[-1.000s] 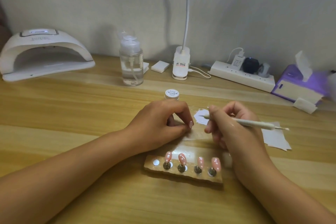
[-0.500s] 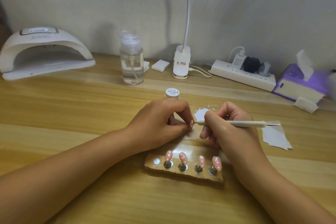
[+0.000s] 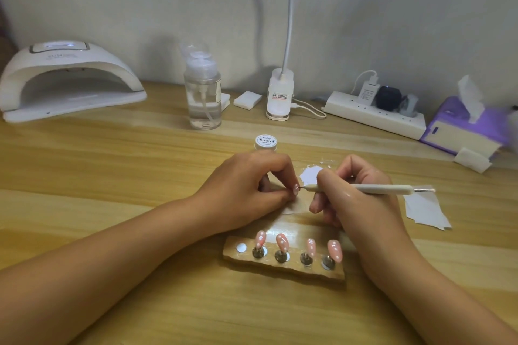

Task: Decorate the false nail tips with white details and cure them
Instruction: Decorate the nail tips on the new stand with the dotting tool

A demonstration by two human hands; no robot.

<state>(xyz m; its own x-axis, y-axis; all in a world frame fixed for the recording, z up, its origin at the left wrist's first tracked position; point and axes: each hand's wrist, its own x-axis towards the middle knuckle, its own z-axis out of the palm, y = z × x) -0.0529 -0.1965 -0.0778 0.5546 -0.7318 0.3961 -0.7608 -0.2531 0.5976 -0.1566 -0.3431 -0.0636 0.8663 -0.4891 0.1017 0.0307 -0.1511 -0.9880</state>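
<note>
- Left hand [image 3: 246, 190] pinches a pink nail tip [image 3: 295, 189] at its fingertips;
- right hand [image 3: 353, 193] grips the dotting pen [image 3: 364, 188], its point touching that tip, mid-table.

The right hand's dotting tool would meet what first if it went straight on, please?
Probably the pink nail tip pinched by the left hand, just beyond the dotting tool; contact unclear.

Five pink nail tips [image 3: 281, 242] in all: four on the one wooden holder [image 3: 283, 270], and a fifth nail tip [image 3: 379, 189] pinched by the left hand [image 3: 246, 190]. The right hand [image 3: 356, 202] holds the one dotting tool [image 3: 378, 189]. On the bench [image 3: 112, 176]: one gel pot [image 3: 266, 142], one curing lamp [image 3: 67, 81], one pump bottle [image 3: 202, 98], one desk lamp [image 3: 279, 95], one power strip [image 3: 375, 115], one tissue box [image 3: 459, 126].
</note>
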